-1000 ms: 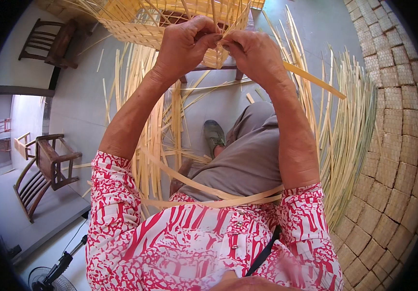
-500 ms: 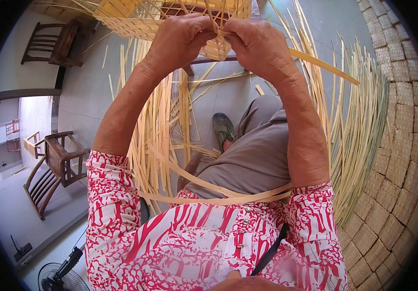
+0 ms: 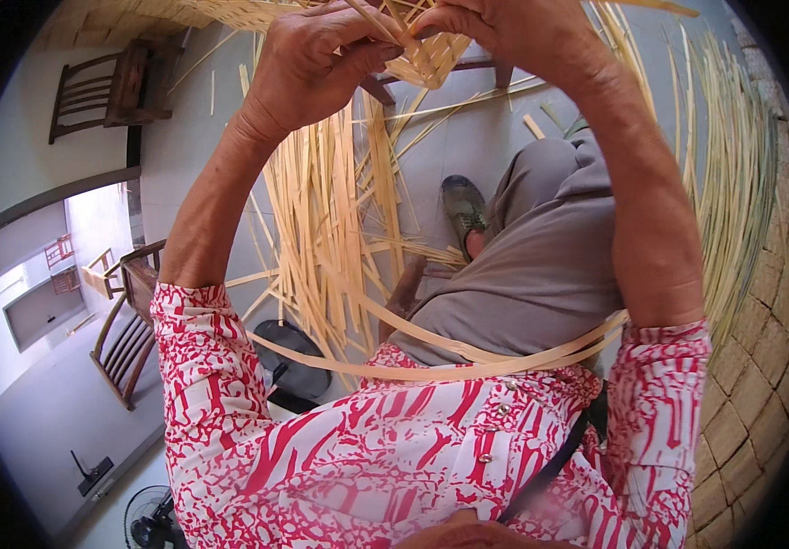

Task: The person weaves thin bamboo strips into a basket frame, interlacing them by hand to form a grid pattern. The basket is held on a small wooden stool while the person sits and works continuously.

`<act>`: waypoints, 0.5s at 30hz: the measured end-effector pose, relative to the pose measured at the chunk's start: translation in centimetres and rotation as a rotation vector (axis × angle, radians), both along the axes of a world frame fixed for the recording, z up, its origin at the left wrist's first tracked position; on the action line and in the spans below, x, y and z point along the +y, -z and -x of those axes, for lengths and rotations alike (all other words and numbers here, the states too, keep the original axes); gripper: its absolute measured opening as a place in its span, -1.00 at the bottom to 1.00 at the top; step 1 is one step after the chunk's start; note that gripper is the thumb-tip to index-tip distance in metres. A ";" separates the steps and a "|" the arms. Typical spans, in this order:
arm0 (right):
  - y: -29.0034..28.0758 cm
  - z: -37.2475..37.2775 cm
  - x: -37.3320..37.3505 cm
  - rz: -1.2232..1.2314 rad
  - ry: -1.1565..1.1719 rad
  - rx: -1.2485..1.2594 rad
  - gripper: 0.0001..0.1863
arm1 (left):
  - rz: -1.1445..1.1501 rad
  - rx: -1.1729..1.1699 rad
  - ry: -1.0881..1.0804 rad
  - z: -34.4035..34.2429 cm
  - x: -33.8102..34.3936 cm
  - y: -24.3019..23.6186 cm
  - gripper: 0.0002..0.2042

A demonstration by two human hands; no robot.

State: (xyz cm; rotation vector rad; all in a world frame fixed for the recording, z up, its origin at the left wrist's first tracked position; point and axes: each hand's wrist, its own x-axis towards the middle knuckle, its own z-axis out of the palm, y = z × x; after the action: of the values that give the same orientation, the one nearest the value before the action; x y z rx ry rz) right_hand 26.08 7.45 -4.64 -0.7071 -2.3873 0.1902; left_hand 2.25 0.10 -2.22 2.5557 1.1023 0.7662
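At the top edge is a pale, open-weave bamboo basket (image 3: 426,69), mostly cropped out. My left hand (image 3: 316,64) is closed at its corner, fingers and thumb gripping a thin bamboo strip. My right hand (image 3: 522,41) pinches the weave just beside it, fingertips close to the left thumb; exactly which strip it holds is hard to tell. A flat strip (image 3: 655,7) sticks out rightward behind my right hand. Long loose strips (image 3: 454,370) curve across my lap over grey trousers.
Bamboo strips (image 3: 339,210) lie in heaps on the grey floor, greener ones (image 3: 728,165) rightward. Stacked woven squares (image 3: 751,384) line the right side. Dark wooden chairs (image 3: 101,87) stand left, a fan (image 3: 147,517) lower left. A wooden leg (image 3: 403,297) is beside my shoe (image 3: 463,206).
Both hands and the basket corner have moved up in the picture, the right hand also rightward. The view has shifted, so less of the basket shows. Both hands remain closed at the weave.
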 end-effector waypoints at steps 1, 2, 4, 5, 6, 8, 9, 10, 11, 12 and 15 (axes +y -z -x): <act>-0.4 0.1 0.5 0.000 -0.038 0.000 -0.52 | -0.010 0.044 0.014 0.2 0.2 -0.2 -0.89; -0.9 0.1 0.6 0.023 -0.036 -0.071 -0.55 | -0.021 0.088 0.031 0.5 0.5 -0.4 -0.89; -1.6 0.3 0.9 0.012 -0.048 -0.129 -0.57 | -0.057 0.130 0.069 0.8 0.8 -0.4 -0.90; -1.9 0.3 1.1 0.007 -0.053 -0.159 -0.58 | -0.081 0.132 0.094 0.9 1.1 -0.5 -0.90; -2.1 0.8 1.4 0.022 -0.134 -0.112 -0.58 | -0.103 0.137 0.101 1.3 1.1 -0.7 -0.91; -2.6 1.4 1.3 0.027 -0.201 -0.108 -0.58 | -0.162 0.219 0.108 2.3 0.9 -0.8 -0.86; -3.2 0.9 1.0 0.023 -0.201 -0.117 -0.58 | -0.206 0.246 0.142 1.9 1.3 -1.3 -0.84; -3.2 0.9 2.0 0.062 -0.202 -0.120 -0.60 | -0.193 0.189 0.144 1.1 1.6 -1.7 -0.88; -3.6 0.4 2.0 0.096 -0.205 -0.116 -0.60 | -0.183 0.135 0.146 0.2 1.4 -2.4 -0.89; -4.0 0.4 2.1 0.128 -0.224 -0.107 -0.61 | -0.150 0.149 0.072 -0.1 1.1 -3.0 -0.90; -4.7 0.1 1.6 0.111 -0.256 -0.101 -0.61 | -0.089 -0.047 0.189 0.7 2.4 -1.9 -0.80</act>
State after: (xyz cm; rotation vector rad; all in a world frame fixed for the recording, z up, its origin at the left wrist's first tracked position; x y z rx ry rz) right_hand 25.99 9.10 0.08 -0.4675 -2.5763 0.4063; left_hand 1.59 2.53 -0.35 2.6526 0.8151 0.8383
